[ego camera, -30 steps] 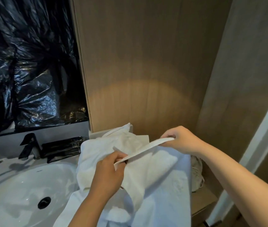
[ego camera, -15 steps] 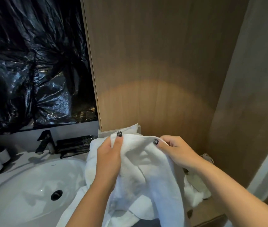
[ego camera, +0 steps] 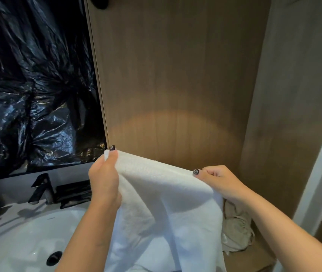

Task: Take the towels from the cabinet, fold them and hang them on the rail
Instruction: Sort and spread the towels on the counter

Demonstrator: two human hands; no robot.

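Left hand [ego camera: 105,179] closed on the upper left corner of a white towel [ego camera: 168,209], thumb pressed flat over the hem, dark glittery polish on the nail. Right hand [ego camera: 218,181] closed on the same top edge further right, thumb on the near side, fingers curled behind the cloth. Top edge runs taut between the two hands, sloping down from left to right. Below that the towel hangs in loose folds, draping in front of both forearms and out of the bottom of the view; surface is plain terry, no label, tag or writing visible on it. Behind the towel stands a tall wood-grain panel [ego camera: 175,75], a warm arc of light across its lower part. To the right and low, a recessed wooden shelf [ego camera: 244,260] carries a crumpled pale grey cloth with cords [ego camera: 236,228], just beside the towel's right edge. Left of the hands, a white basin [ego camera: 28,238] with a dark drain [ego camera: 54,258] set in a pale surface [ego camera: 3,214]. A black angular tap [ego camera: 43,187] stands at the far rim of the basin, with a dark flat tray [ego camera: 73,193] just right of it. Above, crinkled black plastic sheeting [ego camera: 34,85] covers the wall area. A pale door frame [ego camera: 321,163] lies at far right. No brand marks readable anywhere.
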